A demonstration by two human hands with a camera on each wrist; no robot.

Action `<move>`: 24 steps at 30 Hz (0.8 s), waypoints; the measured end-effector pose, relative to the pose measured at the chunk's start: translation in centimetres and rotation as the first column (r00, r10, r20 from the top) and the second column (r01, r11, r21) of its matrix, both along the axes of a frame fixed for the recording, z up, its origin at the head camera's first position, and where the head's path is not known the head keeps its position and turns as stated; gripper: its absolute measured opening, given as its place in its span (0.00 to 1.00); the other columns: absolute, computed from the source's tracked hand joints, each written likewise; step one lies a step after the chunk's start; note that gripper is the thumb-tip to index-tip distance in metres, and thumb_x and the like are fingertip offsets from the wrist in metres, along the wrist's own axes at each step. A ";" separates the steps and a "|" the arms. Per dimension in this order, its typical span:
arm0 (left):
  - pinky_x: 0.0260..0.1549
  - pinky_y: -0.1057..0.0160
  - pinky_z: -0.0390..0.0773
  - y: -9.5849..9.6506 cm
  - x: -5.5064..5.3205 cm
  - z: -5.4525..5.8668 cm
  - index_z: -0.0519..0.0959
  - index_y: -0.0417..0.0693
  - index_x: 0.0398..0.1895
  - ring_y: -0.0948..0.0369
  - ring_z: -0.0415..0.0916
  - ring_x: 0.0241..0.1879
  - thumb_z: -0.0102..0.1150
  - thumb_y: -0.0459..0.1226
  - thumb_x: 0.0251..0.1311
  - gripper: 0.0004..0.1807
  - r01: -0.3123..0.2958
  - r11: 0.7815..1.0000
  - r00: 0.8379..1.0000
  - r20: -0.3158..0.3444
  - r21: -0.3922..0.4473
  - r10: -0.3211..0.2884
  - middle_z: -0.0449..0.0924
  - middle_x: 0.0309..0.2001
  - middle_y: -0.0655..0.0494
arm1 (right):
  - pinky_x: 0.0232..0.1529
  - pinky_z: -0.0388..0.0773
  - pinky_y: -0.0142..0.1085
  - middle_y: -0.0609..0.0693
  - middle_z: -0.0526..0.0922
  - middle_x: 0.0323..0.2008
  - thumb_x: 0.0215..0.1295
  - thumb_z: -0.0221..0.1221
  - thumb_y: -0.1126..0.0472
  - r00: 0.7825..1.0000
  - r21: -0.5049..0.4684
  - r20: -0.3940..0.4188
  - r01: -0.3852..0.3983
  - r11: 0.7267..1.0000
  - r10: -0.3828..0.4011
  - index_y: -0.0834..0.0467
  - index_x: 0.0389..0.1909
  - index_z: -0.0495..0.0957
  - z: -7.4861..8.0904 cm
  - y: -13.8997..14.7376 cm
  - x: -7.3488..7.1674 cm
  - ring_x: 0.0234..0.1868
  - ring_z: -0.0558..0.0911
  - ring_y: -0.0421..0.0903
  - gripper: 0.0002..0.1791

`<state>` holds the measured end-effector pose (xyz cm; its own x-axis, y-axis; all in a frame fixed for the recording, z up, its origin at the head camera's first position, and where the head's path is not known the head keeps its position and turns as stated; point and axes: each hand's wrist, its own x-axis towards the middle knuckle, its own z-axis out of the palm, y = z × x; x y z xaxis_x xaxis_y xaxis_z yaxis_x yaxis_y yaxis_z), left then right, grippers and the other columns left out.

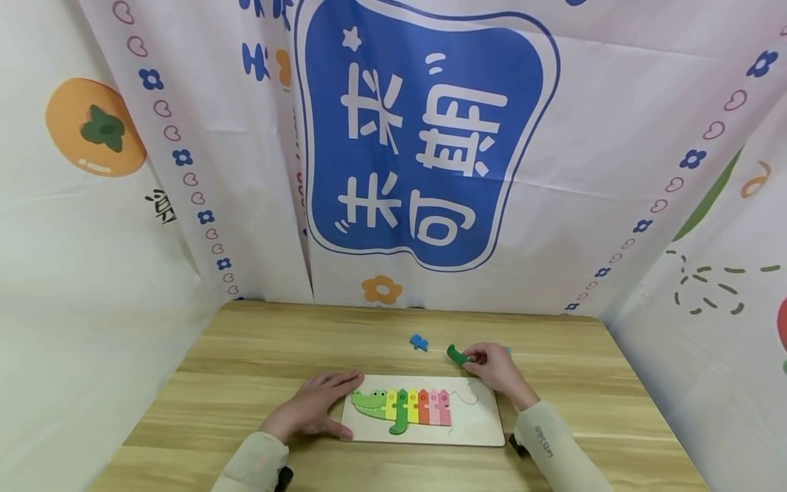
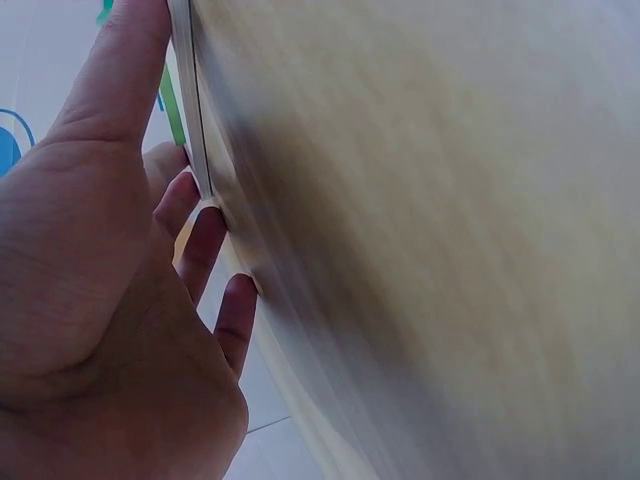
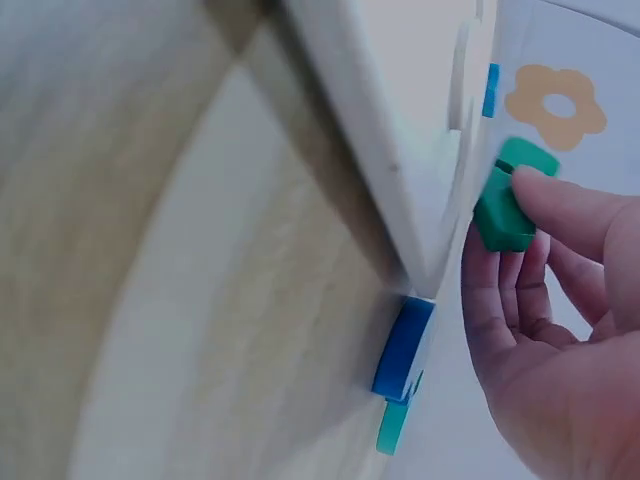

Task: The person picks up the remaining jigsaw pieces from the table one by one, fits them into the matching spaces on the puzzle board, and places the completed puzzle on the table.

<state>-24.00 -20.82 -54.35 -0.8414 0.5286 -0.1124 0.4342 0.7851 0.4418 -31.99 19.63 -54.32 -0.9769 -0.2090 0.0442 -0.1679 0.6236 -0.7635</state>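
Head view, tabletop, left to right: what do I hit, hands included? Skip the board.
Left hand → crocodile head → green leg piece → blue piece → curved green piece → right hand.

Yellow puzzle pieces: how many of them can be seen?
2: one yellow piece between the crocodile head and green leg piece, the second yellow piece between that leg and the orange-red piece. Others might be hidden.

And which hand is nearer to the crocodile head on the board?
Left. The left hand rests at the left end of the board, just beside the crocodile head; the right hand is near the board's far right corner, holding a green piece.
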 end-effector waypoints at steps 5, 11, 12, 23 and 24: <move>0.70 0.33 0.57 0.0 0.0 0.0 0.60 0.54 0.82 0.44 0.58 0.75 0.74 0.63 0.49 0.58 0.002 1.000 1.000 0.000 0.000 -0.002 0.59 0.81 0.52 | 0.38 0.81 0.35 0.51 0.84 0.39 0.69 0.66 0.66 0.999 -0.108 0.037 0.026 0.994 -0.022 0.59 0.46 0.85 0.4 0.0 0.0 0.39 0.80 0.44 0.07; 0.70 0.33 0.58 0.0 0.0 0.1 0.60 0.53 0.82 0.44 0.59 0.74 0.74 0.62 0.49 0.58 0.006 1.000 1.000 -0.004 0.001 -0.006 0.59 0.81 0.52 | 0.44 0.84 0.37 0.53 0.84 0.43 0.70 0.65 0.65 0.997 -0.237 0.080 0.029 0.971 -0.010 0.60 0.49 0.81 0.6 -0.2 -0.1 0.42 0.82 0.45 0.09; 0.70 0.33 0.58 0.0 0.0 0.1 0.60 0.53 0.82 0.44 0.59 0.74 0.74 0.62 0.49 0.58 0.006 1.000 1.000 -0.005 0.003 -0.006 0.59 0.81 0.52 | 0.45 0.84 0.37 0.53 0.84 0.44 0.70 0.65 0.65 0.996 -0.251 0.087 0.025 0.968 -0.003 0.60 0.51 0.81 0.7 -0.2 -0.1 0.43 0.82 0.45 0.11; 0.70 0.32 0.57 -0.1 0.0 -0.1 0.61 0.52 0.81 0.43 0.59 0.75 0.74 0.63 0.49 0.58 0.002 1.000 1.000 0.000 0.006 -0.002 0.59 0.81 0.51 | 0.47 0.86 0.56 0.60 0.74 0.49 0.73 0.59 0.71 0.980 -0.442 0.188 0.018 0.897 0.072 0.49 0.79 0.58 1.2 -0.4 0.0 0.39 0.86 0.49 0.38; 0.70 0.32 0.56 -0.1 -0.1 -0.1 0.60 0.53 0.81 0.43 0.58 0.75 0.74 0.63 0.49 0.58 0.001 1.000 1.000 0.004 0.006 -0.001 0.59 0.81 0.51 | 0.47 0.86 0.57 0.60 0.74 0.49 0.73 0.58 0.72 0.979 -0.454 0.192 0.025 0.891 0.071 0.48 0.79 0.59 1.2 -0.4 0.0 0.38 0.87 0.50 0.38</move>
